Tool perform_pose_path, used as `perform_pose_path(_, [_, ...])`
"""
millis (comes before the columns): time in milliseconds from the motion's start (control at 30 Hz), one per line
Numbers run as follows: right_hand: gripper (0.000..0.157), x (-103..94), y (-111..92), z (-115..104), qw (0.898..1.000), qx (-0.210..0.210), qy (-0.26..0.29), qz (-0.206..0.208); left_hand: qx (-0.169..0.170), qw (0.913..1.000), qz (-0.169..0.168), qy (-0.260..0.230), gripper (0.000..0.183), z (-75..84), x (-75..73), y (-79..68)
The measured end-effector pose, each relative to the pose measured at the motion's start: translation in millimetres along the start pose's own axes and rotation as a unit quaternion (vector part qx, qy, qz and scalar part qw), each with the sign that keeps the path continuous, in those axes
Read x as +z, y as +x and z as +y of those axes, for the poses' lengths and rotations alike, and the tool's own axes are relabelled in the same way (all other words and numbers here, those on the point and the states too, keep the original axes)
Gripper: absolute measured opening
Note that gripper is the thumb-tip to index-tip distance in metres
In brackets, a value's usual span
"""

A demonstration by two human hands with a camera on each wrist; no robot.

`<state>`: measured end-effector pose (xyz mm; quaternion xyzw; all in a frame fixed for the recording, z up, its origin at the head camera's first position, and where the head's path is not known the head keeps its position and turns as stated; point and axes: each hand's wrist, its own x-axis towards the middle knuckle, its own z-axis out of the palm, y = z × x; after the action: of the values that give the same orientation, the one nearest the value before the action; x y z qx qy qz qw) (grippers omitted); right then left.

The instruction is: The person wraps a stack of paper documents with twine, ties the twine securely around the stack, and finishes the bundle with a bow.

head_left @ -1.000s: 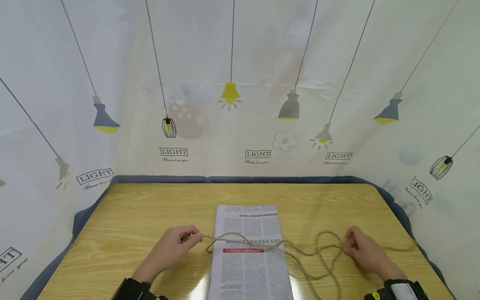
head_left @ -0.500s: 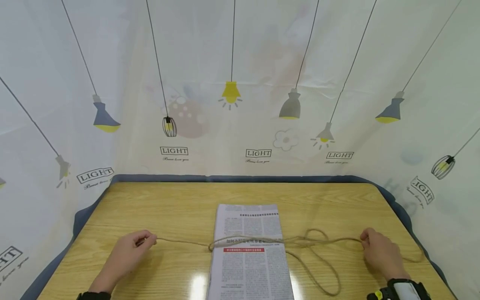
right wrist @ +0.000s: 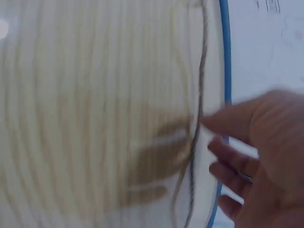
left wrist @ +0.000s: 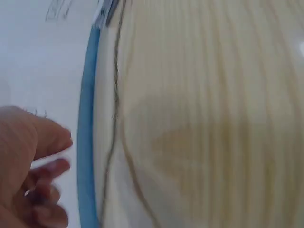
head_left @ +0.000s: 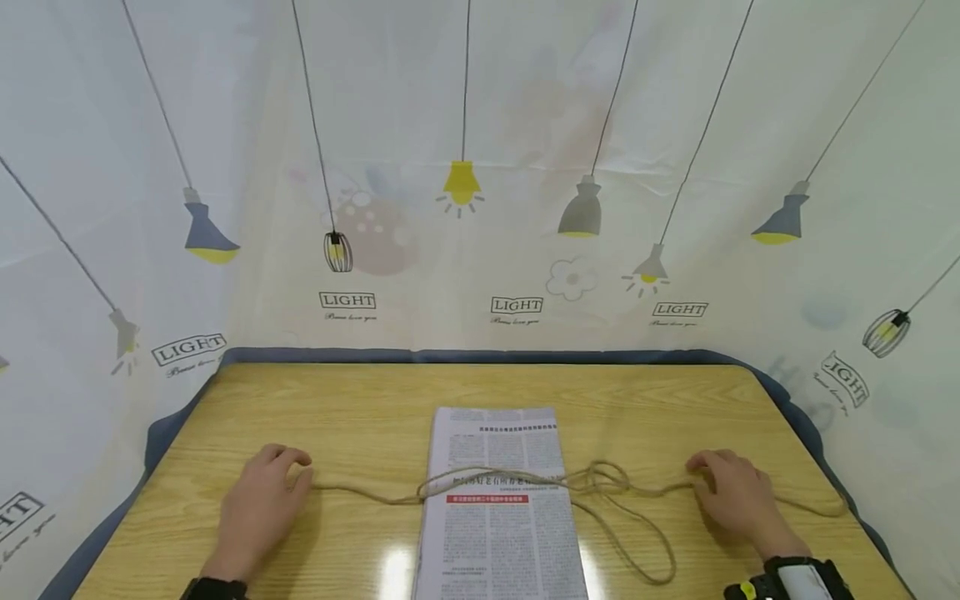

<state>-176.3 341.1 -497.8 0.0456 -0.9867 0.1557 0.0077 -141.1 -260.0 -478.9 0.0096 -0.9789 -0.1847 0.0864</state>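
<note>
A folded stack of newspaper (head_left: pixel 502 542) lies on the wooden table between my hands. Thin brown twine (head_left: pixel 662 493) crosses its upper half, with a tangle of loops just right of the stack. To the left, my left hand (head_left: pixel 258 504) hovers at the twine's end, thumb and fingers parted. The left wrist view shows that hand (left wrist: pixel 23 161) apart from the twine (left wrist: pixel 116 85). Across the table, my right hand (head_left: pixel 738 500) is over the twine's other end with loosely bent fingers. In the right wrist view, its fingertip overlaps the twine (right wrist: pixel 202 80), nothing gripped.
A wood-grain table (head_left: pixel 337 417) with a dark blue edge (head_left: pixel 465 357) fills the lower view. Behind it hangs a pale cloth (head_left: pixel 420 100) printed with lamps. A black wrist strap (head_left: pixel 817 575) shows at my right wrist.
My left hand moved left, drawing the twine out straight, then let it go; the strand now sags. My right hand pulled right, then came back left with fingers loosened. The loops shrank.
</note>
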Motion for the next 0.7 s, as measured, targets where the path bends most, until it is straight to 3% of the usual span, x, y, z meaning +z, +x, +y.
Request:
perform_pose_path(100, [0.022, 3.8, 1, -15, 0.998, -0.057, 0.03, -0.008, 0.044, 0.9968, -0.045, -0.048, 0.02, 24.2, 7.5, 1.4])
perform_pose_path(200, [0.022, 8.8, 3, -29, 0.994, -0.095, 0.054, -0.021, 0.085, 0.9847, -0.118, -0.097, 0.021, 44.2, 21.4, 1.7])
perform_pose_path(267, [0.018, 12.7, 4, -37, 0.992, -0.106, 0.062, -0.027, 0.105, 0.9773, -0.147, -0.111, 0.021, 54.6, 30.7, 1.7])
perform_pose_path(367, [0.013, 19.1, 7, -45, 0.99, -0.12, 0.067, -0.022, 0.126, 0.976, -0.149, -0.096, 0.02, 64.7, 42.3, 1.9])
perform_pose_path(533, [0.008, 25.7, 11, -50, 0.986, -0.124, 0.102, -0.044, 0.142, 0.9803, -0.119, -0.068, 0.007, 71.9, 54.3, 3.3])
perform_pose_path(700, [0.003, 24.4, 11, -49, 0.983, -0.098, 0.142, -0.06, 0.146, 0.9761, -0.123, -0.104, 0.005, 62.7, 48.7, 3.0])
